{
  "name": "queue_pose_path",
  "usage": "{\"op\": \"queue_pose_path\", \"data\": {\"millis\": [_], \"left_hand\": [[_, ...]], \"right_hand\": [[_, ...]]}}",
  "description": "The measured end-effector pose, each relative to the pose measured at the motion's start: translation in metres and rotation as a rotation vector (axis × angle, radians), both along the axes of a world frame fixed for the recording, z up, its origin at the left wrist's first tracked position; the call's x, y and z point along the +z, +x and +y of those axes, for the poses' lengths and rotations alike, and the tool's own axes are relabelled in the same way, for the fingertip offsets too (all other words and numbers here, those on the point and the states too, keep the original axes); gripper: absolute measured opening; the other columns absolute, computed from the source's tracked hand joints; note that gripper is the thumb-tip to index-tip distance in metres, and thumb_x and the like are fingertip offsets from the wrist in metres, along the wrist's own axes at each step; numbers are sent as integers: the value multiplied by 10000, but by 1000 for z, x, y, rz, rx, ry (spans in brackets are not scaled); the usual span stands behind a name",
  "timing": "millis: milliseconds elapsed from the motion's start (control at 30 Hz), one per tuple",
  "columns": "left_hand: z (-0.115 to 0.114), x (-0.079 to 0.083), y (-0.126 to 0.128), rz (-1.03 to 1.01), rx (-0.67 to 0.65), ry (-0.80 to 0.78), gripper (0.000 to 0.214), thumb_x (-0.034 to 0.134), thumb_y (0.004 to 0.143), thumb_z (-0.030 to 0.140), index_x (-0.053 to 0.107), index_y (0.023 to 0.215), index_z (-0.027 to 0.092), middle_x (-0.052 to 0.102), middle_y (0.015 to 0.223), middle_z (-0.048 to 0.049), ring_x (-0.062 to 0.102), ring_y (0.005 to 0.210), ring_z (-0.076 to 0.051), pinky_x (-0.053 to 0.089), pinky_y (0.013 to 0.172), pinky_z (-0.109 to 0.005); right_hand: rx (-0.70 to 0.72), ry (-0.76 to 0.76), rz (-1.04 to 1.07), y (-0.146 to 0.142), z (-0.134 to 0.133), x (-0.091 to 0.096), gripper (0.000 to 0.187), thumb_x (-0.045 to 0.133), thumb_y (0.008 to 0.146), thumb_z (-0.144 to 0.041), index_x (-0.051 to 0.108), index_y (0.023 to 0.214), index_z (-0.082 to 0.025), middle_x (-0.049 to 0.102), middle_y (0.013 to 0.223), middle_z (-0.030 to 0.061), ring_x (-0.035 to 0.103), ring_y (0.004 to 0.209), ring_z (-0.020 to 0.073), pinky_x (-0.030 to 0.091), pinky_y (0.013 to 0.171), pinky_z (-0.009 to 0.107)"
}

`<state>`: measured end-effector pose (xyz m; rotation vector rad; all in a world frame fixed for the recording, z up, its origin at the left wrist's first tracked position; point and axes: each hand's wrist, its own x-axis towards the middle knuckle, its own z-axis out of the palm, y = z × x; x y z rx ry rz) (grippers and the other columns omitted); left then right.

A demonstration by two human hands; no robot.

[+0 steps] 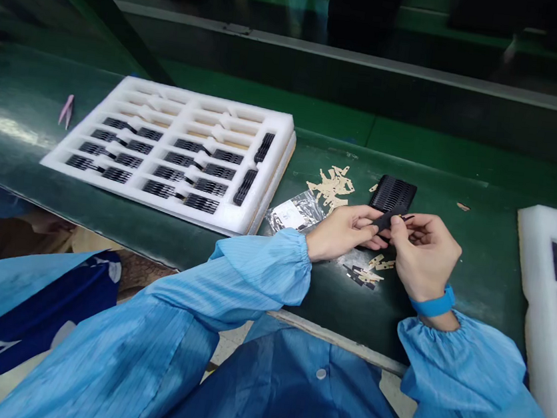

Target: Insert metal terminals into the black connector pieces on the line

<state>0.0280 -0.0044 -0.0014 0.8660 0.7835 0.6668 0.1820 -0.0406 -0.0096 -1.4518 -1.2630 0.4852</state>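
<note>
Pink tweezers lie left of a white foam tray holding black comb-like parts. Next on the green tabletop come a clear bag and a pile of pale strips. The left hand grips a flat black piece between its fingers, just in front of a ridged black block. The right hand, in a blue wristband, pinches the piece's right end. Far right sits another foam tray.

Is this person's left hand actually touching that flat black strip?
Touching. The head view shows it: the left hand has its thumb on the left end of the black strip.
</note>
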Motion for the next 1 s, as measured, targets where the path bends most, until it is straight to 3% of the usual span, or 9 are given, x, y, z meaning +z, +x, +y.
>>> {"op": "queue_pose_path", "data": {"millis": [667,1000], "left_hand": [[0,3,0,-29,1,-20,217,624,896,43,615,1110,74,717,834,-56,726,751,-106,594,786,-232],[-1,-4,2,-30,37,21,304,773,831,232,608,1045,94,720,752,-40,722,716,-113,588,725,-219]], "right_hand": [[9,-29,20,1,0,-3,176,750,839,-335,656,854,-187,671,756,20,643,620,142,533,562,265],[14,-4,-20,-2,-2,0,169,743,851,-341,666,859,-191,677,757,20,633,618,141,531,562,272]]}}
